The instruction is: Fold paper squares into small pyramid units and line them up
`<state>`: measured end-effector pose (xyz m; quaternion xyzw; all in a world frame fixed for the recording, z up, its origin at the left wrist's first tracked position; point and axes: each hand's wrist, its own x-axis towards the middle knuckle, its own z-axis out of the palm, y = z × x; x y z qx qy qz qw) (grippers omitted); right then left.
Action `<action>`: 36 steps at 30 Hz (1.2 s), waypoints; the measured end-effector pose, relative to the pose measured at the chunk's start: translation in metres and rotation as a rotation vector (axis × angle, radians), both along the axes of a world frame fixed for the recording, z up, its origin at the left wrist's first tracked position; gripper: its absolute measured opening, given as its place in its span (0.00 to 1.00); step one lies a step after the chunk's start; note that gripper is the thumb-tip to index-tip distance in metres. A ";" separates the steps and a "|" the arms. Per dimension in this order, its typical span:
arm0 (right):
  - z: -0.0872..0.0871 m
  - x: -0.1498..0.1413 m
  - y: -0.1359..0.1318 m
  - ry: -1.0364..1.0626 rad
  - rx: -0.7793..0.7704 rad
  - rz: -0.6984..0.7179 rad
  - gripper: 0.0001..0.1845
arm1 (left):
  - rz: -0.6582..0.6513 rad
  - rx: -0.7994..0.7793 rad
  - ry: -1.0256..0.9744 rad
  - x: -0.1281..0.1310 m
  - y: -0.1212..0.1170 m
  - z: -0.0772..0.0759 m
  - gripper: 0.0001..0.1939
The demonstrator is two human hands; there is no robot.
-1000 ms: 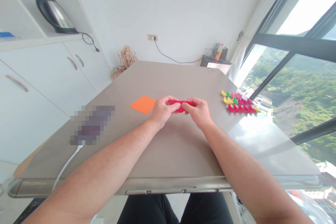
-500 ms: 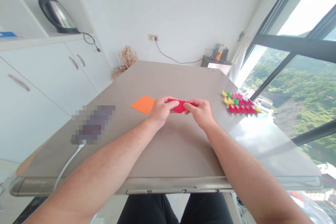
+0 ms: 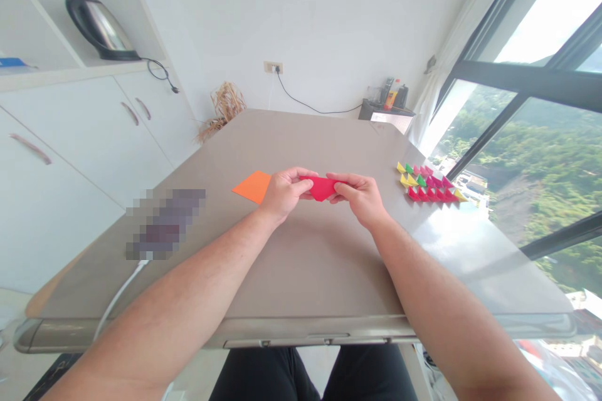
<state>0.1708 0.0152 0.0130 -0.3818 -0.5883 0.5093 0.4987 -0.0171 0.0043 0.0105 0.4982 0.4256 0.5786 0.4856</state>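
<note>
A folded piece of red paper [image 3: 323, 188] is held up above the table, a small point hanging from its lower edge. My left hand [image 3: 286, 193] pinches its left end, thumb in front and fingers behind. At the other end, my right hand [image 3: 360, 195] grips it the same way. The fingers behind the paper are partly hidden. Flat on the table, just left of my left hand, lies a sheet of orange paper [image 3: 253, 187], its right part covered by that hand.
Rows of small folded paper pieces [image 3: 430, 185] in yellow, green, pink and red stand at the right of the table [image 3: 310, 263]. On the left lies a blurred-out dark object [image 3: 167, 222] with a white cable [image 3: 117, 294]. A kettle [image 3: 106, 28] sits on the shelf.
Both thumbs have shifted outward, my left to the left and my right to the right, so more of the red paper shows between them. It stays held at both ends.
</note>
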 end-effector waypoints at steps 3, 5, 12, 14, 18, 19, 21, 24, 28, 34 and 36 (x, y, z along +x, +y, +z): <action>0.001 0.001 0.000 -0.005 0.010 0.009 0.17 | 0.026 0.022 0.010 0.000 -0.001 0.001 0.10; 0.001 0.001 -0.001 0.003 0.012 0.021 0.16 | 0.036 0.010 -0.018 0.000 -0.001 0.003 0.10; 0.002 0.002 -0.001 0.089 -0.035 0.073 0.13 | 0.000 -0.028 -0.113 -0.001 -0.001 0.004 0.09; 0.002 0.003 -0.001 0.102 -0.053 0.090 0.13 | -0.008 -0.032 -0.132 -0.001 -0.001 0.003 0.07; 0.002 0.004 -0.001 0.134 -0.062 0.119 0.10 | -0.031 -0.034 -0.165 -0.001 -0.001 0.003 0.05; 0.002 0.005 -0.001 0.139 -0.062 0.122 0.10 | -0.037 -0.032 -0.171 -0.001 -0.001 0.003 0.04; 0.002 0.005 0.000 0.142 -0.064 0.121 0.09 | -0.044 -0.028 -0.173 -0.001 -0.001 0.003 0.04; 0.002 0.004 0.000 0.140 -0.065 0.107 0.09 | -0.048 -0.022 -0.162 -0.001 -0.002 0.003 0.05; 0.001 0.004 0.000 0.138 -0.057 0.089 0.08 | -0.034 0.005 -0.131 0.000 -0.004 0.005 0.06; 0.002 0.003 -0.002 0.049 -0.002 0.037 0.06 | 0.032 0.100 0.064 0.002 -0.005 0.000 0.09; 0.004 0.003 -0.004 0.003 0.032 0.045 0.06 | 0.063 0.127 0.122 0.001 -0.003 -0.003 0.09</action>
